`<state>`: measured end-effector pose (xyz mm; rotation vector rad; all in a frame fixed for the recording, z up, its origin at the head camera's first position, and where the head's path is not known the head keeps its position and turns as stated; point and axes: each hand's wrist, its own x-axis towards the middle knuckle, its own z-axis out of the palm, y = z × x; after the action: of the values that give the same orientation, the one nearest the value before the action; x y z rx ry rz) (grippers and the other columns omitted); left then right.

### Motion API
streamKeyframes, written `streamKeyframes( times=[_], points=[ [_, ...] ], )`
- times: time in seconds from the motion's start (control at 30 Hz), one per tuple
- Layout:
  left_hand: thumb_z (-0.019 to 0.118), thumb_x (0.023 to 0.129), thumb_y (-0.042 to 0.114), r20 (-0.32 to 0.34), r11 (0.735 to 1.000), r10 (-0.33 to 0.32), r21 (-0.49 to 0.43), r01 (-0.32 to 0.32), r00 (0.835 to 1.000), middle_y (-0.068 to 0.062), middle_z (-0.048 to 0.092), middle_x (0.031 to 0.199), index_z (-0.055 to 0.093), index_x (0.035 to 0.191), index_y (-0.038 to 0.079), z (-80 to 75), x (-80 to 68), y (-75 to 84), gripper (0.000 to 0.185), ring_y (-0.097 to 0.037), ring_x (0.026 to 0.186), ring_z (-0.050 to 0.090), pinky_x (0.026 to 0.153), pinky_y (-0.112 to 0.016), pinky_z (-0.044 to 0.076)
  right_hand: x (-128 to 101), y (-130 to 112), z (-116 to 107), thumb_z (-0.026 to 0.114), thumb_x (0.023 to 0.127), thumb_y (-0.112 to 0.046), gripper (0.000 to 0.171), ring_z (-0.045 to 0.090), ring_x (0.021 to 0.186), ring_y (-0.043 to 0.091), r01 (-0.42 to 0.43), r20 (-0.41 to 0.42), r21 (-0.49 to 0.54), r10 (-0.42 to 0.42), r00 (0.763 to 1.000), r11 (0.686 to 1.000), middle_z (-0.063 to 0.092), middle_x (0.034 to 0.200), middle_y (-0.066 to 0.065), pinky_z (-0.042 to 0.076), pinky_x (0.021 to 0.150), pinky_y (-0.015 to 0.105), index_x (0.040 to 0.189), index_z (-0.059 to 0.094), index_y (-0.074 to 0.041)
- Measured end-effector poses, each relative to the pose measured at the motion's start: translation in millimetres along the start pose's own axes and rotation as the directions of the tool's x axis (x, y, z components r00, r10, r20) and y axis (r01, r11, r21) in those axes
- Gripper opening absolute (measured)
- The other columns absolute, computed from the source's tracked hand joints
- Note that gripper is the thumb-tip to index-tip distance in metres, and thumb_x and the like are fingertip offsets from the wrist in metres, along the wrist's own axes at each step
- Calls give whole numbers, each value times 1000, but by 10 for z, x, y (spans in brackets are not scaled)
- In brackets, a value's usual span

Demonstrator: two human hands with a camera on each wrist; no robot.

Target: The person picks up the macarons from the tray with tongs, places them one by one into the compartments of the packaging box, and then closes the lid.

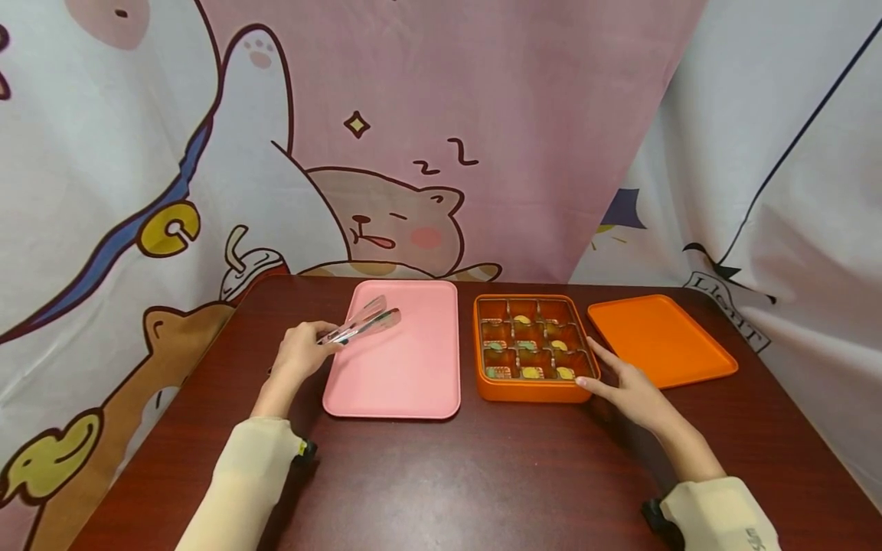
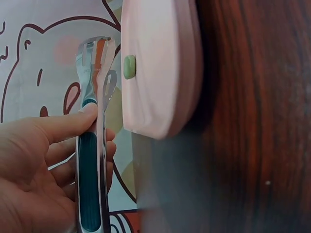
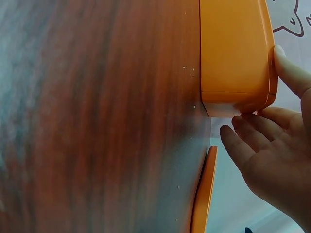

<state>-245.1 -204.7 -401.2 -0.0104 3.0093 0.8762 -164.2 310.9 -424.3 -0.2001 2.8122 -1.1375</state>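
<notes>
My left hand (image 1: 298, 353) grips a pair of metal tongs (image 1: 363, 324) with teal grips (image 2: 90, 179); the tips hover over the left part of an empty pink tray (image 1: 403, 367). The tongs' arms stand slightly apart. My right hand (image 1: 630, 386) rests against the near right corner of an orange compartment box (image 1: 513, 392), thumb on its rim (image 3: 286, 68) and fingers straight beside its wall (image 3: 233, 53). Small coloured pieces lie in several of the box's compartments (image 1: 532, 373).
An orange lid (image 1: 658, 338) lies flat right of the box, its edge (image 3: 203, 194) close to my right hand. Everything sits on a dark wooden table (image 1: 448, 474). A cartoon-printed cloth backdrop (image 1: 386, 153) hangs behind and to both sides.
</notes>
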Motion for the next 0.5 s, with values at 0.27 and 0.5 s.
streamKeyframes(
  times=[0.27, 0.5],
  points=[
    [73, 90, 21, 2, 1000, -23, 12, 23, 1000, -23, 68, 121, 67, 125, 4, 77, 48, -49, 39, -37, 101, 62, 88, -53, 49, -1, -4, -5, 64, 96, -41, 86, 26, 142, 57, 1, 3, 4, -1, 1000, 1000, 28, 156, 35, 26, 106, 74, 161, 16, -13],
    [71, 91, 21, 12, 998, -50, 47, 50, 999, -24, 66, 125, 67, 126, 4, 126, 125, -66, 39, -42, 110, 61, 92, -56, 47, 8, -5, -8, 64, 96, -42, 87, 26, 142, 57, -6, 4, -1, 6, 1000, 1000, 27, 156, 35, 26, 106, 74, 161, 15, -12]
  ],
)
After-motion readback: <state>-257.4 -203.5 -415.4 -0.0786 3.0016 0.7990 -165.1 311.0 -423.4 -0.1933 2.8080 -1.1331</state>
